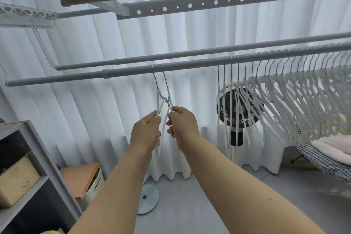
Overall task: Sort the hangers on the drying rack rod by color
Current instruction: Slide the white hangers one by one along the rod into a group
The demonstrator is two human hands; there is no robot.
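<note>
Spanning the view from lower left to upper right, the drying rack rod point(190, 65) is the landmark for everything that follows. Far along the rod to the right hangs the packed row of white hangers point(284, 100), their hooks side by side and their bodies fanned out below it. Well apart from that row, toward the rod's left half, two white hangers point(163, 99) hang by their metal hooks close together, their long axes dropping nearly straight down from the rod and their bodies seen edge-on.

Directly beneath those two hooks, the left hand point(147, 133) pinches the lower part of the left one, and the right hand point(182, 125) pinches the right one, each grip clenched on its own hanger. Both hands sit level and just beside each other, equally near. Parting or sliding the pair would, I judge, run along the rod, with the right hand on the side facing the big row.
</note>
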